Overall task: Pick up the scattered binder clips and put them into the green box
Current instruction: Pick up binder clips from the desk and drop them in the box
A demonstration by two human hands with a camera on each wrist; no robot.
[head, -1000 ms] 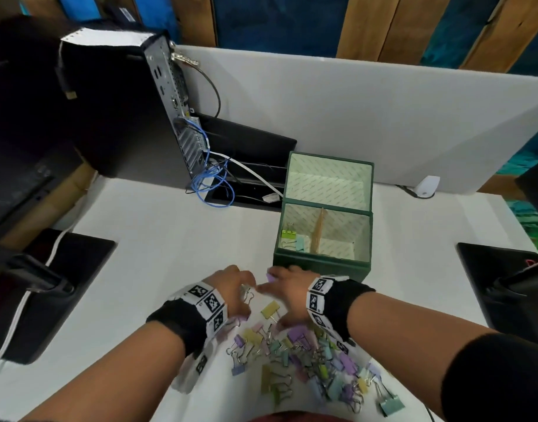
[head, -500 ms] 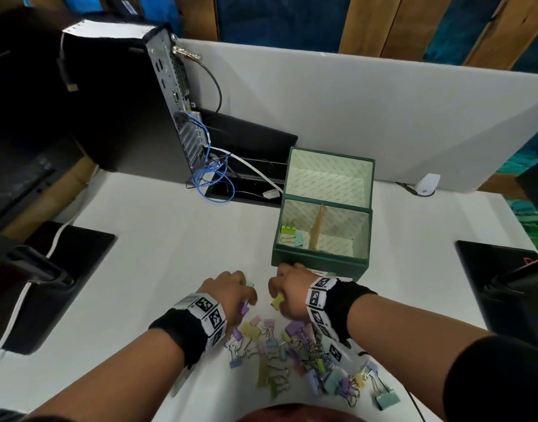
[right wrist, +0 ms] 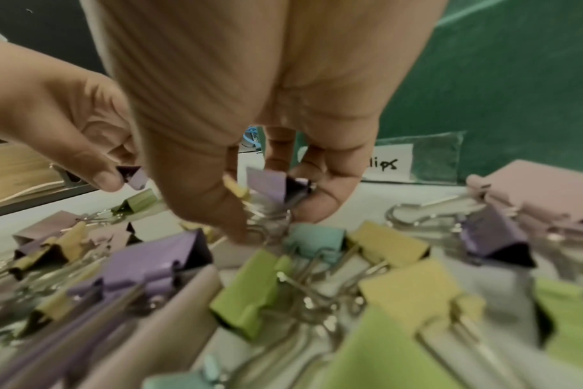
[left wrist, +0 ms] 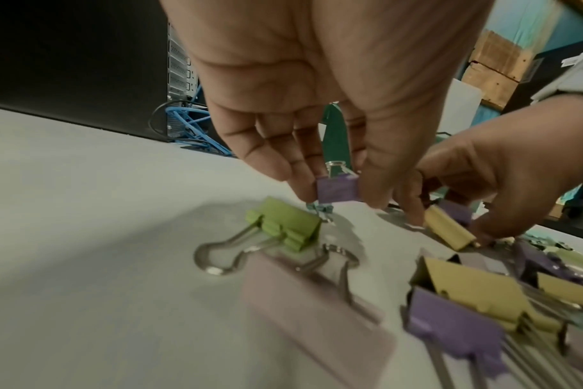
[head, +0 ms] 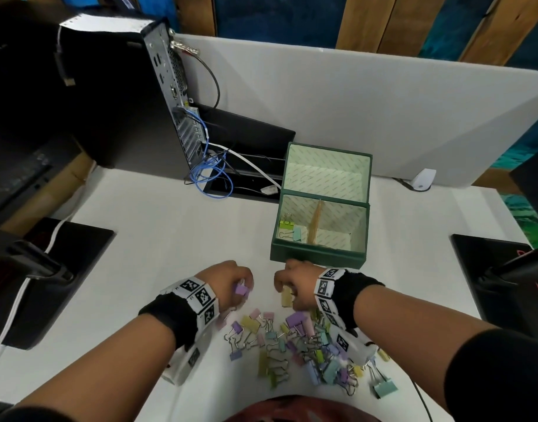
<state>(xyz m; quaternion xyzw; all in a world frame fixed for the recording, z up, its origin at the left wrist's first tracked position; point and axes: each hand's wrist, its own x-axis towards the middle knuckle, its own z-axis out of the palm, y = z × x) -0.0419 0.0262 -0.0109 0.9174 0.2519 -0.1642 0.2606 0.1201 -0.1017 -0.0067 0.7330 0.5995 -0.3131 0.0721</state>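
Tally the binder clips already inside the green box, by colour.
Lime green clip: 1
Mint clip: 1
Total in the green box: 2
Not counted: the purple clip pinched by the left hand, the yellow clip in the right hand, and the pile on the table.

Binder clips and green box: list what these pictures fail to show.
- Clip count in the pile: the right hand and wrist cover part of it in the head view; the wrist views are blurred.
- Green box floor: its near wall hides part in the head view, so more clips than the two seen may lie there.
- Box label: the right hand covers its first letters in the right wrist view.
- Left hand: whether it holds more than the purple clip.
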